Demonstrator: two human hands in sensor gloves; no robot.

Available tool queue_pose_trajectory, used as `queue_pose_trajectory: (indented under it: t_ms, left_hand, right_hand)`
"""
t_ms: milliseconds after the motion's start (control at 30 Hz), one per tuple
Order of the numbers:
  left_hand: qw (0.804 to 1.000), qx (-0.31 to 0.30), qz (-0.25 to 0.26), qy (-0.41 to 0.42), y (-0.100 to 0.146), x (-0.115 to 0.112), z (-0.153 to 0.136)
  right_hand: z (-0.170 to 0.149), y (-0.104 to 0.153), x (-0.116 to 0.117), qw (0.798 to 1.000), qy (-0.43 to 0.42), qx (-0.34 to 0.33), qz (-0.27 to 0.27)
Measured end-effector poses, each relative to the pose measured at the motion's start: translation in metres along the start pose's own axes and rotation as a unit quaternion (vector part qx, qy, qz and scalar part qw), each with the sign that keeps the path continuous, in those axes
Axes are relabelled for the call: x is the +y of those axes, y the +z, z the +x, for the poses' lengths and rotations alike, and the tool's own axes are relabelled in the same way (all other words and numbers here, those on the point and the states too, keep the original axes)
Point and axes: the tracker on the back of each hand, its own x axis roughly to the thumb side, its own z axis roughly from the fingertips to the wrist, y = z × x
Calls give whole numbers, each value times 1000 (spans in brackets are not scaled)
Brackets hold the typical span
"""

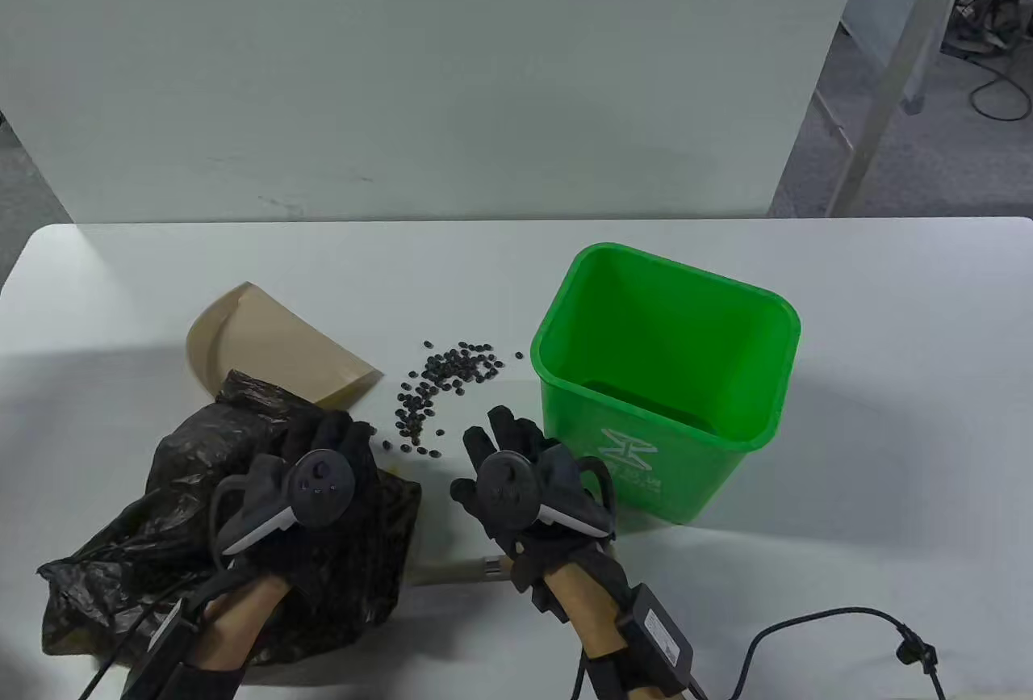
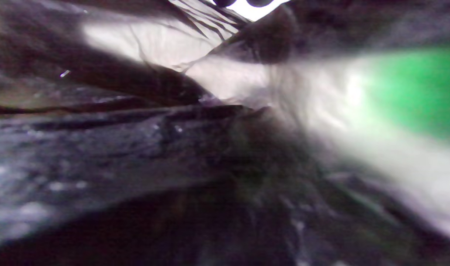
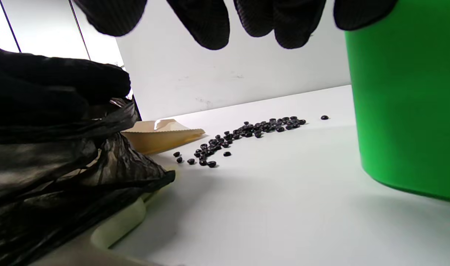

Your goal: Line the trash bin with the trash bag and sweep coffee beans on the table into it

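Crumpled at the lower left of the table view, our black trash bag [image 1: 202, 522] lies on the white table [image 1: 888, 450] with our left hand [image 1: 311, 482] on top of it; whether those fingers grip the plastic we cannot tell. Our right hand [image 1: 508, 474] hovers at lower centre, fingers spread and holding nothing. Coffee beans [image 1: 444, 393] are scattered mid-frame, between a tan paper piece [image 1: 274, 345] and the unlined green bin [image 1: 670, 377] at centre right.
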Motion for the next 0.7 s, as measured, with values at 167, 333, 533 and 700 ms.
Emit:
queue_pose_trajectory:
  t_ms: [167, 333, 533, 700]
  left_hand:
    - [1000, 5, -2, -1, -1, 0, -2]
    - [1000, 6, 1, 11, 1, 3, -2]
    - [997, 10, -3, 74, 2, 5, -7]
    - [993, 7, -96, 73, -4, -9, -1]
  right_hand:
    - [0, -1, 0, 1000, 1, 1, 4]
    - [-1, -3, 1, 1000, -7, 8, 5]
    - [-4, -4, 3, 1000, -6, 13, 15]
    - [-4, -3, 3, 1000, -2, 10, 23]
